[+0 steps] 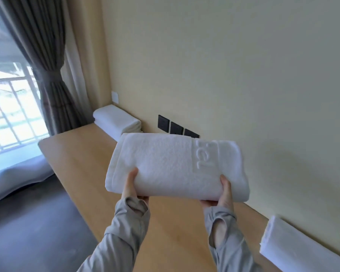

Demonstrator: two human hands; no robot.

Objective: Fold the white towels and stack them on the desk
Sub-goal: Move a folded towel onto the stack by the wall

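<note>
A folded white towel (pixel 171 165) with an embossed band is held in the air above the wooden desk (pixel 82 154). My left hand (pixel 133 185) grips its near left edge, thumb on top and fingers underneath. Gripping the near right edge in the same way is my right hand (pixel 223 193). At the far end of the desk, against the wall, lies a stack of folded white towels (pixel 116 119). Another white towel (pixel 294 244) lies on the desk at the near right.
Three dark wall sockets (pixel 175 127) sit just above the desk behind the held towel. A tied grey curtain (pixel 49 79) and a window (pixel 6 107) are at the left. The edge of a bed (pixel 14 179) lies left of the desk, above a dark floor (pixel 31 228).
</note>
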